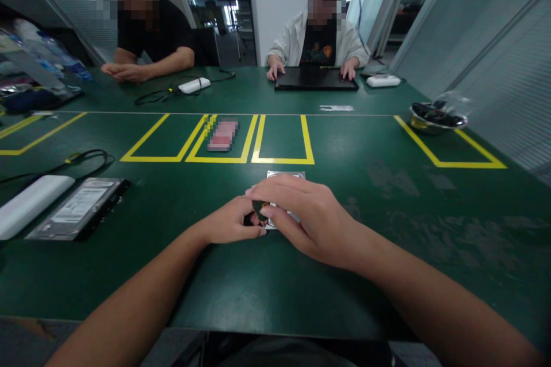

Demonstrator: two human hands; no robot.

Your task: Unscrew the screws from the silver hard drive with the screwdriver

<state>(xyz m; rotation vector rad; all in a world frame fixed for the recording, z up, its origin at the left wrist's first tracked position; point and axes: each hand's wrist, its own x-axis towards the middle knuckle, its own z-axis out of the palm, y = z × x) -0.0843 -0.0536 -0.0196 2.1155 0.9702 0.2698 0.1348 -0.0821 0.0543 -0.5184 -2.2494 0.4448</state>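
In front of me on the green table [241,292] lies a small silver hard drive [286,174], mostly covered by my hands. My left hand [230,221] is closed at the drive's left side, thumb along the near edge and fingertips at its near left corner. My right hand [307,206] arches over the drive. Its thumb and fingers pinch a small, thin dark piece [259,208] with a gold-coloured spot, too hidden to name. How that piece meets the drive I cannot tell.
To the left lie a larger hard drive [81,206], a white power strip [34,203] and a black cable [92,155]. Yellow tape outlines [282,160] mark the table; a pink blurred item [222,135] lies inside one. A bowl [438,120] stands right. Two people sit opposite, one holding a laptop [316,78].
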